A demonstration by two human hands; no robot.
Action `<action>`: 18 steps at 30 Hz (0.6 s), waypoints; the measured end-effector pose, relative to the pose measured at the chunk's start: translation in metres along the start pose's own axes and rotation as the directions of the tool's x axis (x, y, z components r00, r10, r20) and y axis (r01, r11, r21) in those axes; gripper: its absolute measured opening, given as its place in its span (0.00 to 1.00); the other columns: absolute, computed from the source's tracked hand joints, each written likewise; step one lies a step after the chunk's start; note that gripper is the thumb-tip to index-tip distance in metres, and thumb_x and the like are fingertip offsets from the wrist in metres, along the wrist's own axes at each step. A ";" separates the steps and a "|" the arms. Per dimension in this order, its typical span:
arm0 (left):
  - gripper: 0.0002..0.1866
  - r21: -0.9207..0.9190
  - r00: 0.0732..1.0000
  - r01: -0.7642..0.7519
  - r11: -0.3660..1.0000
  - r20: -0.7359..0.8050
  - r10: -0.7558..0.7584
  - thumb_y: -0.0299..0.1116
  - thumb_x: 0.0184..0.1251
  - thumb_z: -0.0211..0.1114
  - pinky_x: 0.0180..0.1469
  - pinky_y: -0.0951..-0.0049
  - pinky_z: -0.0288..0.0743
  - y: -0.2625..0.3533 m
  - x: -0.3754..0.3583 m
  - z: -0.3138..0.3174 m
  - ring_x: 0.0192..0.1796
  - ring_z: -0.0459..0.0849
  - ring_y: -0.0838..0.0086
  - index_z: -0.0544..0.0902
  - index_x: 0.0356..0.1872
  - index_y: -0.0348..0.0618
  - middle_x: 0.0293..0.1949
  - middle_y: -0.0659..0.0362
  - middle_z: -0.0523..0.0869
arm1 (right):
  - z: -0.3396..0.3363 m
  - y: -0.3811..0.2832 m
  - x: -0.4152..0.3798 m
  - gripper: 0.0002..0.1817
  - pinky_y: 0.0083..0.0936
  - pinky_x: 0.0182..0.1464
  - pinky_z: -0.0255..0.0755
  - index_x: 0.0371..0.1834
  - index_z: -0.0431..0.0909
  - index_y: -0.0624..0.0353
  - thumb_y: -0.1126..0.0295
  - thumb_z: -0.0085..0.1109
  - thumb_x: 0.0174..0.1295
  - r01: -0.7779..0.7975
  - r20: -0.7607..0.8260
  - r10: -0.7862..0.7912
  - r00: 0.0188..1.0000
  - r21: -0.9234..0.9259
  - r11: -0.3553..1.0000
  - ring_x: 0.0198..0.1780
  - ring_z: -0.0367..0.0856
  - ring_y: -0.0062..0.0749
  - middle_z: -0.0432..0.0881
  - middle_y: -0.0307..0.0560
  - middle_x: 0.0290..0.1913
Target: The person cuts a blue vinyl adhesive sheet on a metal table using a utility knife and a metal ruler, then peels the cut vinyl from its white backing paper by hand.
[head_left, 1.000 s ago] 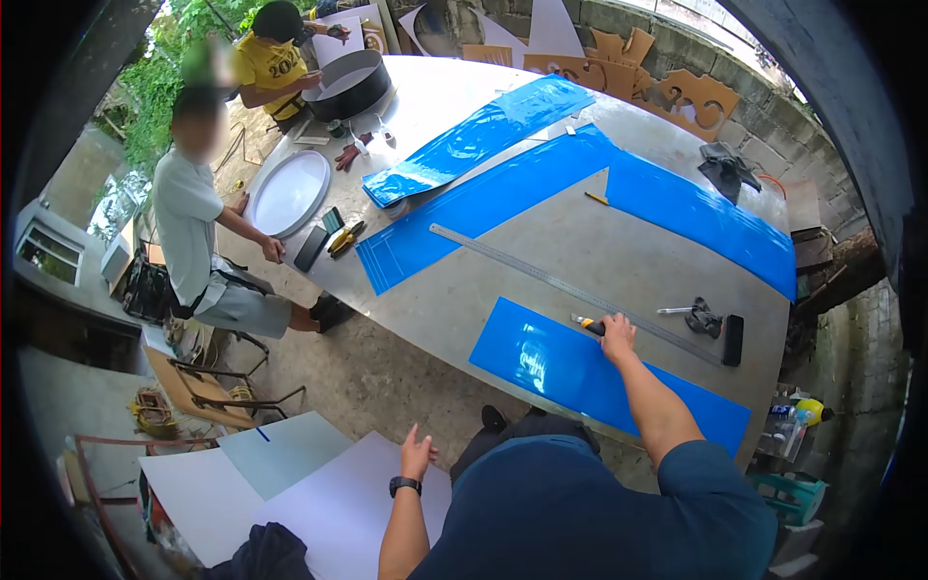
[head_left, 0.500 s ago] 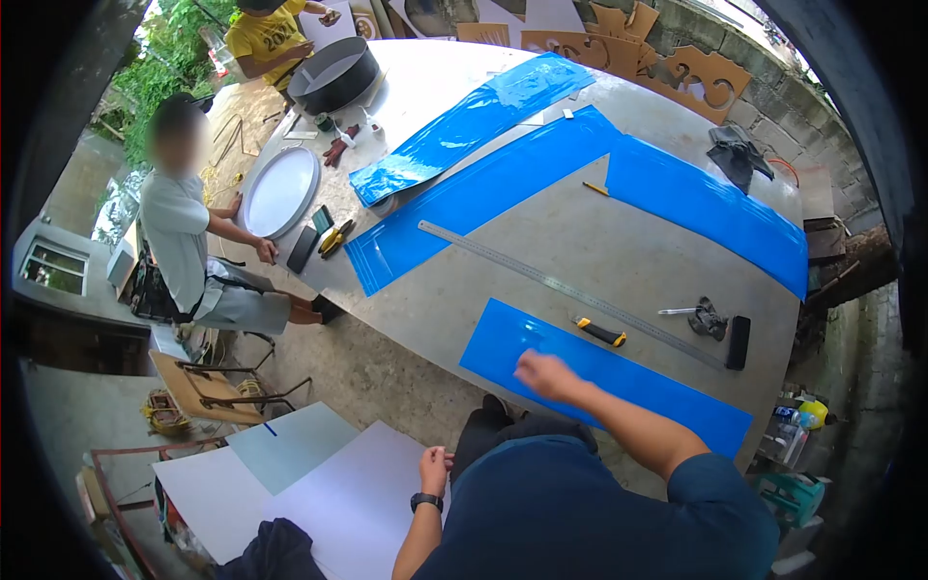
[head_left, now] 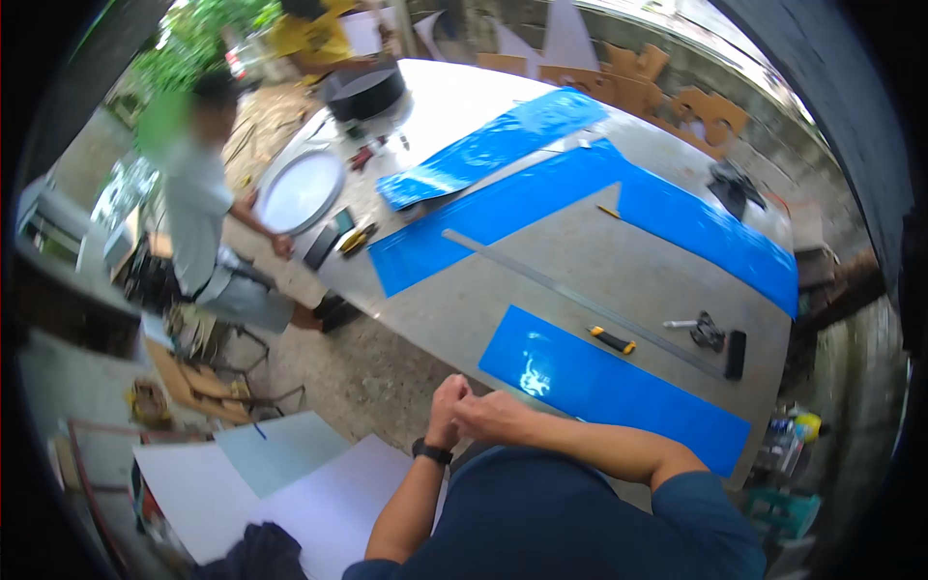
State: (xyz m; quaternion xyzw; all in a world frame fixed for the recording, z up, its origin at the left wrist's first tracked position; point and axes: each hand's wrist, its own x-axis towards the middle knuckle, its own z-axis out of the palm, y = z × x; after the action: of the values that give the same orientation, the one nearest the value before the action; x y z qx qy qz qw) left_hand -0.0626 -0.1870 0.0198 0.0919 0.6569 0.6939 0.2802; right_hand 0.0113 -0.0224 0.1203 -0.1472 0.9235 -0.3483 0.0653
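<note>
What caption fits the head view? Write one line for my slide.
Both hands, left hand and right hand, meet near the table edge beside a blue sheet, utility knife and long steel ruler.

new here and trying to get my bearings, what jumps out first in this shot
Glossy bright blue plastic sheets dominate the big grey table: one strip at its near edge, longer ones farther back. A long steel ruler lies between them beside a yellow-and-black utility knife. The person's left hand and right hand meet below the table's edge.

Blue sheet [head_left: 619,387]; yellow-black knife [head_left: 613,339]; grey table [head_left: 580,251].
</note>
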 end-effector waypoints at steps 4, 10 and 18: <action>0.17 -0.279 0.968 0.220 0.935 -0.058 -0.245 0.42 0.87 0.57 0.31 0.75 0.73 -0.001 -0.022 -0.019 0.26 0.75 0.80 0.78 0.33 0.48 0.25 0.67 0.76 | -0.094 -0.015 0.008 0.05 0.42 0.27 0.78 0.34 0.79 0.52 0.69 0.67 0.62 0.216 -0.322 -0.261 0.910 -0.171 0.961 0.28 0.86 0.47 0.81 0.45 0.31; 0.16 -0.187 0.833 0.385 0.904 -0.350 -0.428 0.45 0.84 0.60 0.32 0.72 0.75 -0.110 -0.106 -0.146 0.25 0.75 0.78 0.79 0.34 0.47 0.25 0.66 0.76 | -0.332 -0.027 -0.095 0.05 0.38 0.32 0.75 0.36 0.80 0.53 0.66 0.63 0.68 -0.308 -0.756 -0.365 0.543 -0.584 0.751 0.29 0.80 0.41 0.79 0.44 0.30; 0.19 -0.210 0.524 0.456 0.865 -0.722 -0.452 0.47 0.78 0.62 0.34 0.64 0.79 -0.201 -0.237 -0.214 0.28 0.86 0.70 0.88 0.41 0.38 0.26 0.59 0.86 | -0.325 0.071 -0.135 0.24 0.41 0.40 0.79 0.36 0.82 0.54 0.49 0.48 0.83 -0.487 -0.979 -0.142 -0.146 -0.054 0.872 0.34 0.84 0.41 0.82 0.43 0.31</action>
State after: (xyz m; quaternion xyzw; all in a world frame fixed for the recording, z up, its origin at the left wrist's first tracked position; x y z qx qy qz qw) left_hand 0.0809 -0.4961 -0.1430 -0.3764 0.7147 0.5691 0.1539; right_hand 0.0507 0.2736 0.3188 0.2830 0.7138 -0.1204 -0.6292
